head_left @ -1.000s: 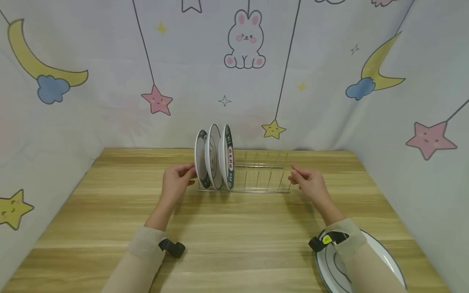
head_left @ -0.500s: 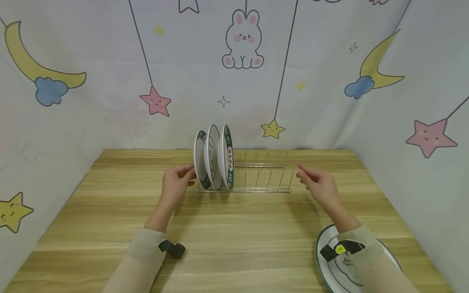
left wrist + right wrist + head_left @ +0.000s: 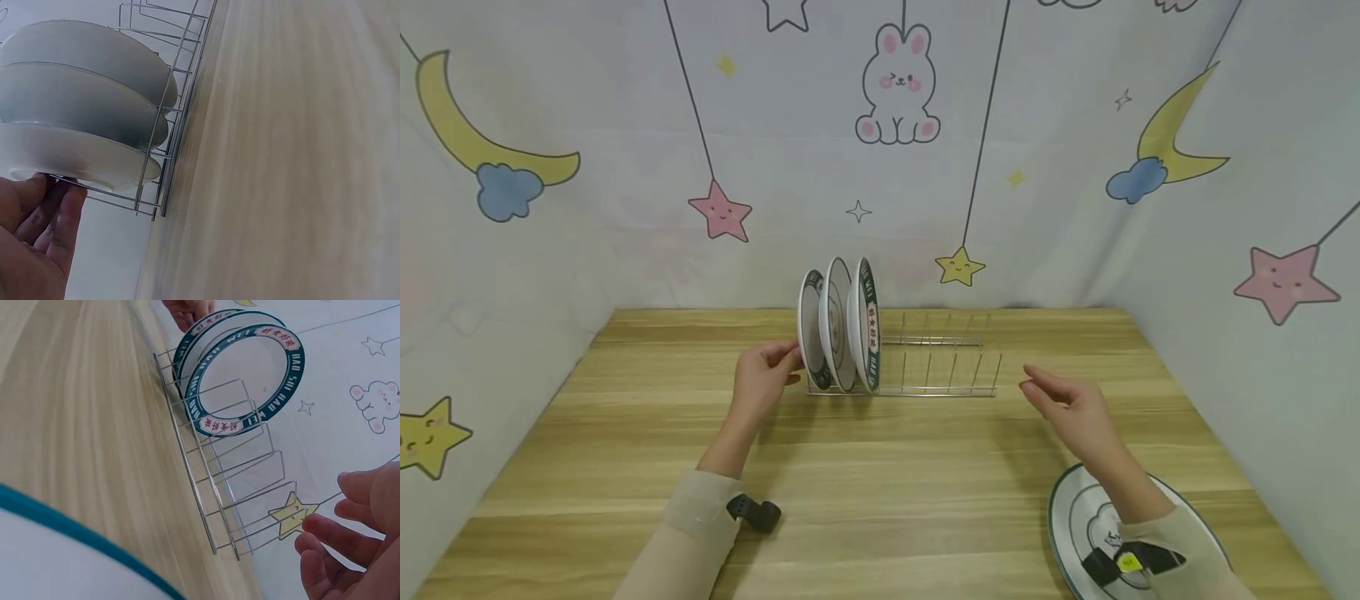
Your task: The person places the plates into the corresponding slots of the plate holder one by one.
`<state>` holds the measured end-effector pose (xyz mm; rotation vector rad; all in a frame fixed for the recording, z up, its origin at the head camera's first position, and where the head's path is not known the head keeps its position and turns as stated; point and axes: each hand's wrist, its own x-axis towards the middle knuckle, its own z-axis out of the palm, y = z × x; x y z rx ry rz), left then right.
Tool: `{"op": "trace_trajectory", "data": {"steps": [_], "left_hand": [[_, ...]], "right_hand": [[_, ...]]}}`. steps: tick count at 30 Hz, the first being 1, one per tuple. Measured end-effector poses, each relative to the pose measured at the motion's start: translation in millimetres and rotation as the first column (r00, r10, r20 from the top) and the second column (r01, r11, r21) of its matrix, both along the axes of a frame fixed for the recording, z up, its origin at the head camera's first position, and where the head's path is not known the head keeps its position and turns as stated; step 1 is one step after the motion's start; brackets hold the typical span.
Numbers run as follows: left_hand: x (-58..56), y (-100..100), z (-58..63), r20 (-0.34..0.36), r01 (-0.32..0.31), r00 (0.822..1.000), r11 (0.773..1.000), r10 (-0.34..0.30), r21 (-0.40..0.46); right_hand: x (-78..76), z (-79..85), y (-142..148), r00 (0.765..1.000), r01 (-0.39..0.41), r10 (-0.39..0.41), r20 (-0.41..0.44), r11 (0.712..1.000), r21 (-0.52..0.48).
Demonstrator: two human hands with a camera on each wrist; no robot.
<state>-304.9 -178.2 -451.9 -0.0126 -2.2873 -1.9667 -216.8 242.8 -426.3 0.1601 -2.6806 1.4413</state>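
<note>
A wire dish rack (image 3: 936, 392) stands on the table with three plates upright in its left part: a small one (image 3: 809, 329), a middle one (image 3: 837, 329) and a right one (image 3: 867, 333) with a green lettered rim. My left hand (image 3: 758, 383) is at the rack's left end; in the left wrist view its thumb and fingers (image 3: 65, 219) pinch the end wire beside the nearest plate. Off the rack's right end, my right hand (image 3: 1078, 412) hangs in the air with loosely bent fingers and holds nothing; the right wrist view shows the gap to the wires.
A larger white plate (image 3: 1067, 517) with a dark green rim lies flat on the wooden table (image 3: 895, 500) at the front right, partly under the right forearm. A printed cloth (image 3: 797, 150) hangs behind and at both sides.
My right hand has left the rack's right end and moved right and toward me, over the flat plate. The left hand stays at the rack's left end.
</note>
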Motion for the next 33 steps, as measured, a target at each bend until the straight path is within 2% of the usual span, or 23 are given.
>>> {"op": "trace_trajectory", "data": {"steps": [12, 18, 27, 33], "left_hand": [[1.4, 0, -0.6, -0.004, 0.022, 1.0, 1.0, -0.022, -0.012], [2.6, 1, -1.4, 0.006, 0.02, 1.0, 0.999, -0.019, -0.045], [0.9, 0, 0.2, 0.001, 0.009, 1.0, 0.998, -0.009, -0.065], [0.3, 0, 1.7, -0.01, 0.016, 1.0, 0.998, -0.017, -0.065]], "right_hand": [[36.9, -10.2, 21, 0.999, 0.031, -0.03, -0.018, 0.996, 0.079], [55.7, -14.9, 32, 0.999, 0.047, -0.05, 0.02, 0.991, 0.123], [90.2, -26.5, 49, 0.983, 0.137, -0.157, 0.1, 0.974, 0.181], [105.8, -32.7, 59, 0.967, 0.183, -0.215, 0.136, 0.96, 0.213]]}}
